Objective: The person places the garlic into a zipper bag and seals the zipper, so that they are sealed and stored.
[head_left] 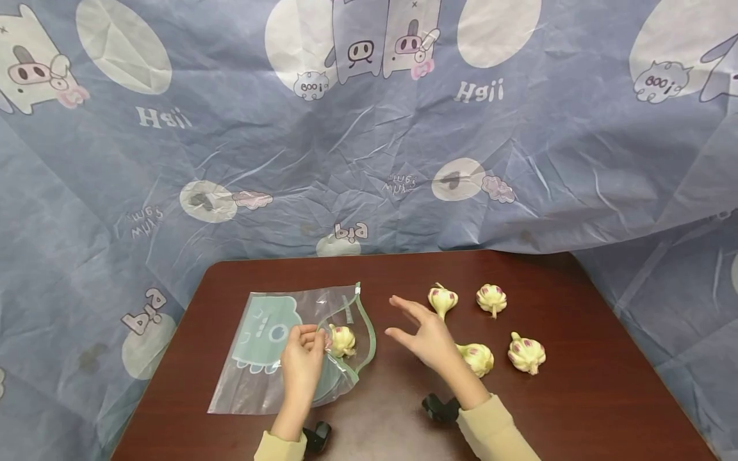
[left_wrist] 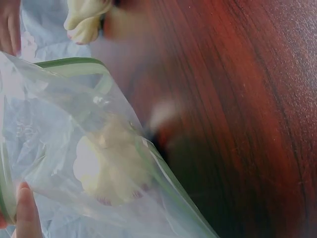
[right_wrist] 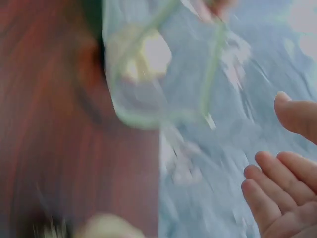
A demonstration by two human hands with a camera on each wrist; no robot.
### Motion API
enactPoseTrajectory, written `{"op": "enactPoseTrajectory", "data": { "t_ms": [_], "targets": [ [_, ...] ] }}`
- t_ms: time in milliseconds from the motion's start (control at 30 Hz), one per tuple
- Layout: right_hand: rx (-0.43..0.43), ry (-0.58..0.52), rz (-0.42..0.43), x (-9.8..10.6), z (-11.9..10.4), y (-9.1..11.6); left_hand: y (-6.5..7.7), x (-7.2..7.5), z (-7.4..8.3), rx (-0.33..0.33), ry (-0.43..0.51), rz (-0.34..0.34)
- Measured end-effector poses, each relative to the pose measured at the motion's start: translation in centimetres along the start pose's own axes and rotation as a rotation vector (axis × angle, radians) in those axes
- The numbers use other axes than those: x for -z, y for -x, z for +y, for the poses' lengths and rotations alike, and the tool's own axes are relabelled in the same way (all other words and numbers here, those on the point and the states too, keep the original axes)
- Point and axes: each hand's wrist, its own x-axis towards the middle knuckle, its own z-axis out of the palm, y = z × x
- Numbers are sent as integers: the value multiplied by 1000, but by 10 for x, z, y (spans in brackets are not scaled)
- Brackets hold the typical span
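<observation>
My left hand (head_left: 304,360) pinches the upper edge of a clear zip bag (head_left: 242,384) with a green seal and a green cartoon print. The bag's mouth gapes to the right. Just inside it lies a garlic bulb (head_left: 343,340), which the left wrist view shows through the plastic as a pale garlic bulb (left_wrist: 116,166). Between the bag and the loose garlic, my right hand (head_left: 429,336) is raised with fingers extended and nothing in it. The right wrist view shows that hand (right_wrist: 285,193) palm up, apart from the blurred bag (right_wrist: 141,119).
Several garlic bulbs lie right of the bag: one garlic bulb (head_left: 442,299) behind the right hand, another garlic bulb (head_left: 492,299) at the back, a garlic bulb (head_left: 526,353) farther right, and a garlic bulb (head_left: 477,360) beside the right wrist. A patterned blue cloth (head_left: 369,141) hangs behind the brown table (head_left: 392,422).
</observation>
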Motion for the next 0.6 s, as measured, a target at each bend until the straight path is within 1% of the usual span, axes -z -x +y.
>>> {"op": "enactPoseTrajectory", "data": {
  "t_ms": [67,167,267,333,433,533,600],
  "targets": [
    [-27,-1,67,20,7,10,0,-1,0,1,-3,2],
    [-81,41,157,48,17,26,-1,-1,0,2,-8,5],
    [-149,76,210,67,30,44,-1,0,-1,4,-9,4],
    [-213,93,217,76,39,55,-2,0,0,3,-4,6],
    [-289,161,206,83,51,69,-2,0,0,-2,-3,9],
    [-349,219,183,84,60,79,-2,0,0,-5,-4,10],
    [-383,235,164,83,65,83,-2,0,0,-2,-9,7]
  ]
}}
